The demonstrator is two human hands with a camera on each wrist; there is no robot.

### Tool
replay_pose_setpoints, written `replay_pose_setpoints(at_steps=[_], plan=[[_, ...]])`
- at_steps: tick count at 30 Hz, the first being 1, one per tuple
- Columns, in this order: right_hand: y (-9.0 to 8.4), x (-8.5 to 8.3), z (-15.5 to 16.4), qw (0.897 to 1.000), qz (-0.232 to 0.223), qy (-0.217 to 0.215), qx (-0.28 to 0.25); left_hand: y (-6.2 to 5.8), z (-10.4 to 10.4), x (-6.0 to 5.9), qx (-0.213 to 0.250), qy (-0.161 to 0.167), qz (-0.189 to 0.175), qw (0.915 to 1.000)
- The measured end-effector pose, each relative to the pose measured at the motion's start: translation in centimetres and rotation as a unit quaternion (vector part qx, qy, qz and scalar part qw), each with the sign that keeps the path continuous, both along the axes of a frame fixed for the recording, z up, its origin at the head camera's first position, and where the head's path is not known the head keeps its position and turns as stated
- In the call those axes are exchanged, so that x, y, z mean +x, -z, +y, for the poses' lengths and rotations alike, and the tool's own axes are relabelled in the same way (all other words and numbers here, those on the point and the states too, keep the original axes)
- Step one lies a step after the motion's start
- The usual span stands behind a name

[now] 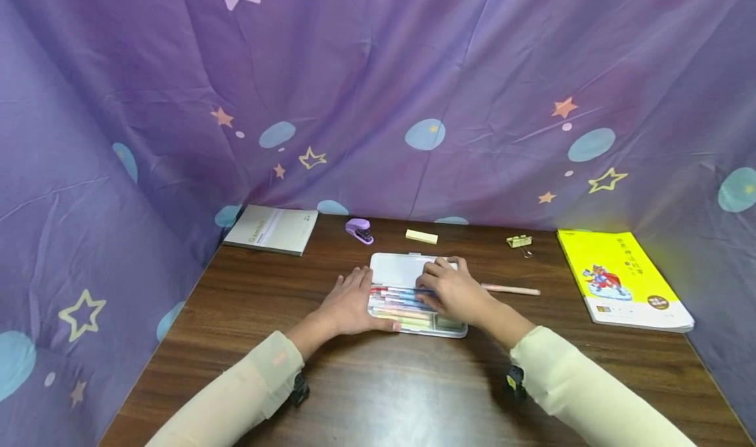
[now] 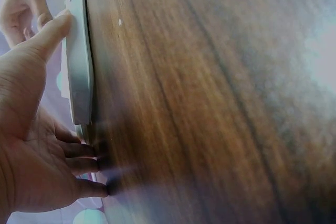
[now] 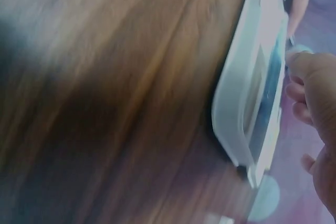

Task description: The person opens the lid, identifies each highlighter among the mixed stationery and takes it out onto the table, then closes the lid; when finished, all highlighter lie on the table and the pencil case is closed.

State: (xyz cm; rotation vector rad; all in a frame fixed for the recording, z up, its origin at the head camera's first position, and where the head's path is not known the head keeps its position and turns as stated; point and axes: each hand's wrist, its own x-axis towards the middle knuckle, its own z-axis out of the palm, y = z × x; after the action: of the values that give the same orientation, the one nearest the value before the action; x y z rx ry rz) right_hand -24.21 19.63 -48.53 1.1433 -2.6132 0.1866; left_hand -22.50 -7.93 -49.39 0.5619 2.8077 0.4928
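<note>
Mid-table, my left hand (image 1: 348, 306) braces the light, stiff pencil case (image 1: 398, 271), fingers flat; right hand (image 1: 455, 293) seemingly pinches 1 pen (image 1: 407, 291); I'd grip its rims.

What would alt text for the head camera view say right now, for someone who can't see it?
A person's left hand and right hand rest on an open white pencil case of coloured pens on a brown wooden table. Around it lie a loose pencil, purple stapler, yellow eraser, grey notebook and yellow book, against purple star-print fabric.
</note>
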Motion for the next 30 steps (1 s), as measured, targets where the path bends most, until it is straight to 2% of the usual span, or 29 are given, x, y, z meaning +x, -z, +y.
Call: replay_pose_setpoints(at_steps=[6,16,30], plan=[[0.6,0.2,-1.5,1.0,-0.017,0.002,0.006,0.0,0.0,-0.1,0.007,-0.001,0.003,1.0],[1.0,0.4,-2.2,0.999,-0.033,0.026,0.003,0.1,0.0,-0.1,0.009,0.004,0.009,0.9999],[1.1,0.6,-2.5,1.0,-0.012,0.027,0.006,0.1,0.0,0.0,0.009,0.001,0.007,0.9999]])
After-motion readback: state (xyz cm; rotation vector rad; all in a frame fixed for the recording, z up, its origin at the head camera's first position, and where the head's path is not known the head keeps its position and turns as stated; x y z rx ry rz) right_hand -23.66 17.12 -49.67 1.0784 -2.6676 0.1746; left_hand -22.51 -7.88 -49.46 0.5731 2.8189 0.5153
